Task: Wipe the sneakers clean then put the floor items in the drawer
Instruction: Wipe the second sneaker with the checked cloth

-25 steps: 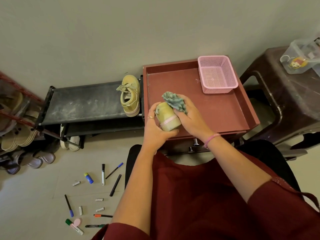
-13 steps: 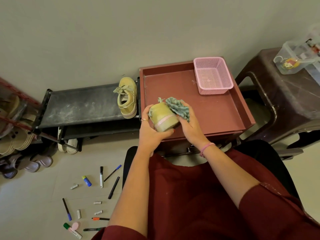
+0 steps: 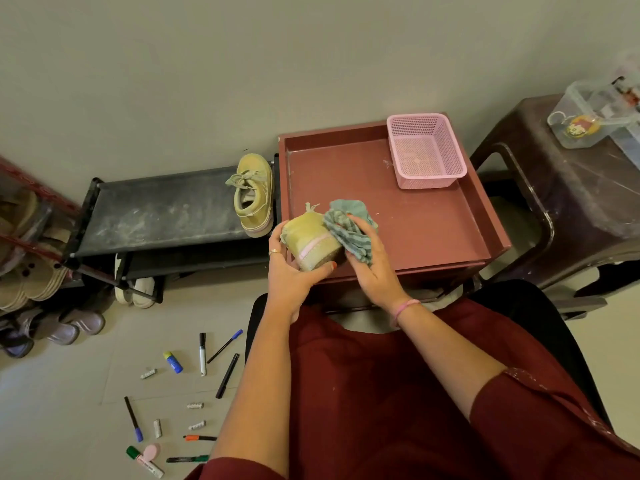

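My left hand [image 3: 291, 271] grasps a yellow sneaker [image 3: 311, 242] by its heel end, thumb curled under the sole, holding it above the near edge of the red drawer [image 3: 433, 230]. My right hand [image 3: 372, 268] clutches a green striped cloth [image 3: 349, 230] and presses it against the right side of the sneaker; the fingers lie over the cloth. The two hands are close together, with the shoe between them. Beyond my left hand, a second sneaker [image 3: 254, 194] rests on the right end of a black shoe rack [image 3: 162, 209], just beside the drawer's left wall. Beyond my right hand, a pink basket [image 3: 426, 150] sits in the far right corner of the drawer. Below and left of my left forearm, pens [image 3: 227, 375], markers [image 3: 202, 353], a blue-capped glue stick [image 3: 172, 362] and small white pieces [image 3: 195, 405] lie scattered on the floor [image 3: 69, 393], well apart from both hands. To the right of my right hand stands a dark stool [image 3: 571, 202] bearing a clear box [image 3: 588, 116]. Far left of my left hand, sandals [image 3: 31, 282] crowd a second rack.
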Demonstrator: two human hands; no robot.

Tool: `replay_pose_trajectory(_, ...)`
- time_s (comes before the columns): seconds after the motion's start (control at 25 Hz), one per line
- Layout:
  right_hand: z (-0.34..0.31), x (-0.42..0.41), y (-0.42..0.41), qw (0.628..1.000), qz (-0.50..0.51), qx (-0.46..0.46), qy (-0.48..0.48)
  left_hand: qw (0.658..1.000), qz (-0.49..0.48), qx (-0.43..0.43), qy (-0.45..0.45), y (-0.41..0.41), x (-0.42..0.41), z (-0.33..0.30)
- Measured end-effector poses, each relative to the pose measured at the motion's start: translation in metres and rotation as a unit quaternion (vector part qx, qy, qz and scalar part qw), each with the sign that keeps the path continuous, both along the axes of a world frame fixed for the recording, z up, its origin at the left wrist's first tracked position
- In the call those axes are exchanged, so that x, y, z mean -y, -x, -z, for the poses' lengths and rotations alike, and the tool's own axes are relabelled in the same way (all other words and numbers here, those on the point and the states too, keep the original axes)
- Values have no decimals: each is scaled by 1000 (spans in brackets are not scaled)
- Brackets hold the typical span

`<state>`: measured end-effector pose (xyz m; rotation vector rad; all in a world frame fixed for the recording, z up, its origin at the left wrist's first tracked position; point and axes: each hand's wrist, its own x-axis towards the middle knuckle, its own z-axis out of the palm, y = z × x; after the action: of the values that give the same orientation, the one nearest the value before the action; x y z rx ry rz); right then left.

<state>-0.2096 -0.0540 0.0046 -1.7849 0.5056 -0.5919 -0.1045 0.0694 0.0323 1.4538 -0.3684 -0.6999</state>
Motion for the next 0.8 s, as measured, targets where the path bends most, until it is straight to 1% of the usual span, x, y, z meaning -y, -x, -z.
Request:
replay_pose_trajectory(0.12, 22, 32, -1, 994, 6, -66, 86, 1000, -10, -5, 1, 5, -2, 4)
replay_pose_trajectory(0.16, 25, 44, -6, 992, 4, -84, 98, 1000, -14, -7, 3, 4, -4, 5)
replay_pose_trajectory(0.24, 28, 59, -18, 989, 19, -112, 96, 1000, -9, -8, 5, 0, -7, 6)
replay_pose_trajectory(0.32, 27, 57, -21, 988, 57, -125, 65, 1000, 7, -3, 1, 1, -9, 6)
replay_pose_trajectory(0.4, 20, 41, -15, 990, 75, -109, 46, 1000, 11, -2, 0, 4, -12, 9)
replay_pose_trajectory(0.52, -6, -8, -10, 998, 28, -41, 49, 1000, 18, 4, 6, 0, -16, 10)
replay_pose_trajectory(0.6, -21, -31, -5, 999, -7, -6, 50, 999, 38, 23, 9, -1, -17, 12)
replay_pose_trajectory(0.72, -24, -28, 0, 990, -63, 9, 126, 997, 64, 32, 13, 1, -16, 12)
replay_pose_trajectory(0.8, -13, -10, -8, 991, -54, -9, 119, 997, 65, 36, 7, 0, -17, 13)
